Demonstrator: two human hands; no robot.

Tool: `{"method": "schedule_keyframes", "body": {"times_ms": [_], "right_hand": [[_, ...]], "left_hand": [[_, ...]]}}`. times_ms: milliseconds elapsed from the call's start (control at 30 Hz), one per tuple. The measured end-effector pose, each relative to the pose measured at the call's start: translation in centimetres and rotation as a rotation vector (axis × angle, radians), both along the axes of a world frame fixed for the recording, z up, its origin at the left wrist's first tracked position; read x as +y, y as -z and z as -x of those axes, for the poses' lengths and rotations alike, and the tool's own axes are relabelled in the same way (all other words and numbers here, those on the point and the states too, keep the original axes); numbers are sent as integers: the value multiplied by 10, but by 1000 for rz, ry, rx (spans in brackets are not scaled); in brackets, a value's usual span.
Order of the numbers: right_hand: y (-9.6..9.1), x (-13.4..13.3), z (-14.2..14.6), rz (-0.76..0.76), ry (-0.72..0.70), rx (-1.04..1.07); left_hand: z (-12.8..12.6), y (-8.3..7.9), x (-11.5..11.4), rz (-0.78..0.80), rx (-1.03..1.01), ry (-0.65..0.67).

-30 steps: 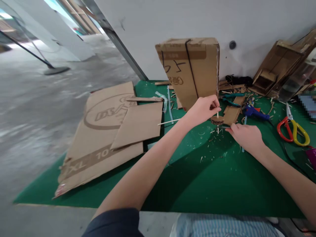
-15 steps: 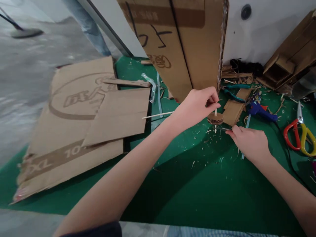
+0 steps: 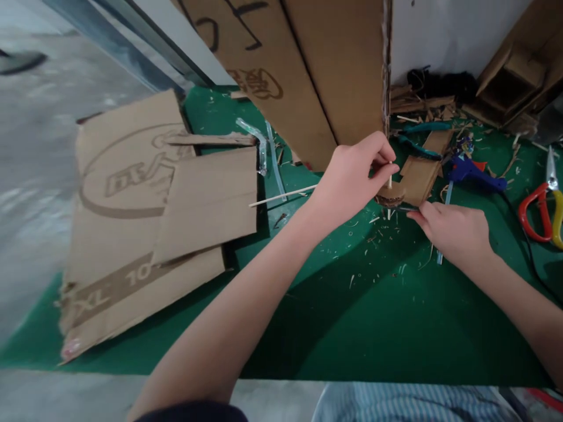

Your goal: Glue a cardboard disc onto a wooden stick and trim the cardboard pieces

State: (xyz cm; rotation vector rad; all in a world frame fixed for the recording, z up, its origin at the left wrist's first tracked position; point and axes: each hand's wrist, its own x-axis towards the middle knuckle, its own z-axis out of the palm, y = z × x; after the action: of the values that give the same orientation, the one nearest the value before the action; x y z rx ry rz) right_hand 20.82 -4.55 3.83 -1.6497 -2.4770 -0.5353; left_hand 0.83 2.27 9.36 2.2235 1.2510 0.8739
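My left hand pinches the top of a thin wooden stick that stands upright through a small round cardboard disc just above the green mat. My right hand is closed around a thin dark tool whose tip lies under the disc; most of the tool is hidden by the fingers. Both hands work right in front of a tall cardboard box.
Flattened cardboard sheets lie at the left. A loose stick and clear glue sticks lie near the box. A blue glue gun, cardboard scraps and red-yellow scissors sit at the right. Shavings litter the mat.
The view has moved closer and lower toward the box. My left hand holds the stick and disc as before. My right hand has edged closer under the disc.
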Motion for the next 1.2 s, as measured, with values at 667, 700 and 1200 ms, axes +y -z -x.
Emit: {"method": "schedule_keyframes", "body": {"times_ms": [667, 700, 1200], "right_hand": [[-2, 0, -19, -293, -522, 15], [-1, 0, -19, -296, -521, 13], [0, -1, -17, -265, -493, 100]], "left_hand": [[-1, -4, -4, -15, 47, 8], [-1, -4, -4, -20, 49, 9], [-2, -10, -9, -10, 46, 34]]}}
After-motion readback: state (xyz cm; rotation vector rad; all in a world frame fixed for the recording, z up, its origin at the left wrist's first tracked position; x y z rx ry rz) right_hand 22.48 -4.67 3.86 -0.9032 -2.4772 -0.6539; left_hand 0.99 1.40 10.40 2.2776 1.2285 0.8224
